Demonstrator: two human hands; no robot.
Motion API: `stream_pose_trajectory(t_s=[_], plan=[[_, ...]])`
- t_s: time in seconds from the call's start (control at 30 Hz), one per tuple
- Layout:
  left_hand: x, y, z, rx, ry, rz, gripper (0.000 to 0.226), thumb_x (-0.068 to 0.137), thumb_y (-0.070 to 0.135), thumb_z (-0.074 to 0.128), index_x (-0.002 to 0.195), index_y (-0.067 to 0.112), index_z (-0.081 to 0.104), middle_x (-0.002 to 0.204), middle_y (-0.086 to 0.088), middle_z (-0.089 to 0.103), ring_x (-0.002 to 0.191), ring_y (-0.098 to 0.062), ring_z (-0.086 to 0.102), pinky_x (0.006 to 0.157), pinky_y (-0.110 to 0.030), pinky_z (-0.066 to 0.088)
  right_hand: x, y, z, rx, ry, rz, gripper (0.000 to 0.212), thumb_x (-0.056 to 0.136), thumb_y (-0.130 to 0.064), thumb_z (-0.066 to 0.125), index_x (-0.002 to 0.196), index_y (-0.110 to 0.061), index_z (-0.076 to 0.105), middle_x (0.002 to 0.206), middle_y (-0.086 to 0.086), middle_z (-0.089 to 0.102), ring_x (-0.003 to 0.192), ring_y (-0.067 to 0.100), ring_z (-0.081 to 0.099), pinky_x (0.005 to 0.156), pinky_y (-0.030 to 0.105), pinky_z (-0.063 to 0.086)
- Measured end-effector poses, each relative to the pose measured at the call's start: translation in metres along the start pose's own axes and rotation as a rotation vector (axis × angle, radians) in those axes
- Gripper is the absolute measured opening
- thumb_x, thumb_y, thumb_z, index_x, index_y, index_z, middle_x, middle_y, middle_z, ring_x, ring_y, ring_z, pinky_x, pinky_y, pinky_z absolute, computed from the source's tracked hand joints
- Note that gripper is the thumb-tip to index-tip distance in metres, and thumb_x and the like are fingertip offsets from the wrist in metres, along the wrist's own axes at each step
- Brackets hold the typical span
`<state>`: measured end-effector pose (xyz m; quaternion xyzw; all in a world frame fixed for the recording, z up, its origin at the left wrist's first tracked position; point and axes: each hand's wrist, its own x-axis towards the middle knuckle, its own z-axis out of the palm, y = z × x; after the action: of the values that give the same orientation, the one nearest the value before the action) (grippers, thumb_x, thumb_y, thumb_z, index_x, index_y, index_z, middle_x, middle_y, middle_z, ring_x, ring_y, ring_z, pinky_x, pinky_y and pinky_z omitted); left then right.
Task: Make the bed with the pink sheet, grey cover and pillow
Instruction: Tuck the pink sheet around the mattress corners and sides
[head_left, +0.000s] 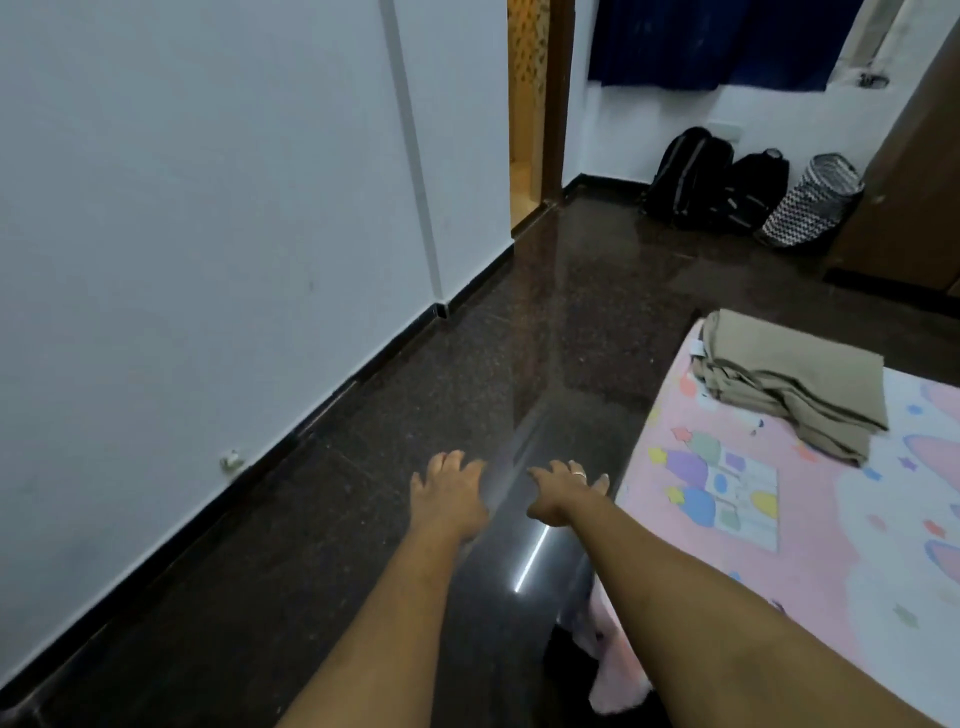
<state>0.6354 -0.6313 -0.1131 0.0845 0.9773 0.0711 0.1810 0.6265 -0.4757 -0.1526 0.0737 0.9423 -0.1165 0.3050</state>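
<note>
two hands, left hand (448, 491) and right hand (563, 491), hang over the floor (363, 441) with fingers spread, holding nothing. the pink sheet (779, 519) covers the bed beside them; the folded cover (789, 382) lies near its far corner. best turn right; floor alongside is open.

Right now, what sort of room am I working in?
Most likely a bedroom in a home: a bed with a pink sheet and a folded cover on it, backpacks against the far wall, and a patterned basket beside a wooden wardrobe.
</note>
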Motion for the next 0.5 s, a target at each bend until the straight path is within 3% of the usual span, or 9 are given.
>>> stream_pose_trajectory(t_s=[0.1, 0.2, 0.4, 0.5], plan=[[0.049, -0.027, -0.025, -0.011, -0.027, -0.011, 0.052, 0.091, 0.031, 0.053, 0.141, 0.027, 0.037, 0.147, 0.000, 0.029, 0.138, -0.022, 0.022, 0.111, -0.048, 0.026, 0.043, -0.034, -0.035, -0.004, 0.026, -0.041, 0.063, 0.094, -0.027, 0.047, 0.150, -0.030, 0.019, 0.158, 0.003, 0.011, 0.147, 0.028, 0.001, 0.112, 0.063, 0.001], [0.102, -0.039, -0.041, 0.007, -0.073, 0.034, 0.054, 0.091, 0.034, 0.053, 0.142, 0.027, 0.035, 0.145, 0.001, 0.032, 0.136, -0.022, 0.025, 0.110, -0.048, 0.028, 0.084, -0.059, -0.063, 0.030, 0.018, -0.041, 0.062, 0.094, -0.035, 0.047, 0.150, -0.033, 0.019, 0.158, 0.000, 0.011, 0.147, 0.027, 0.001, 0.112, 0.063, 0.002], [0.246, -0.055, -0.088, 0.050, -0.223, 0.218, 0.054, 0.092, 0.035, 0.055, 0.142, 0.028, 0.037, 0.148, -0.002, 0.031, 0.138, -0.026, 0.026, 0.111, -0.046, 0.029, 0.168, -0.050, -0.123, 0.153, 0.024, 0.173, 0.062, 0.096, -0.036, 0.047, 0.150, -0.031, 0.019, 0.159, 0.000, 0.009, 0.147, 0.028, 0.002, 0.113, 0.063, 0.004], [0.314, -0.056, -0.112, 0.067, -0.254, 0.228, 0.051, 0.092, 0.031, 0.053, 0.141, 0.026, 0.040, 0.147, -0.007, 0.035, 0.136, -0.027, 0.031, 0.111, -0.041, 0.031, 0.204, -0.041, -0.153, 0.212, 0.027, 0.282, 0.062, 0.095, -0.036, 0.049, 0.150, -0.031, 0.021, 0.158, 0.002, 0.012, 0.146, 0.029, 0.004, 0.113, 0.061, 0.006]])
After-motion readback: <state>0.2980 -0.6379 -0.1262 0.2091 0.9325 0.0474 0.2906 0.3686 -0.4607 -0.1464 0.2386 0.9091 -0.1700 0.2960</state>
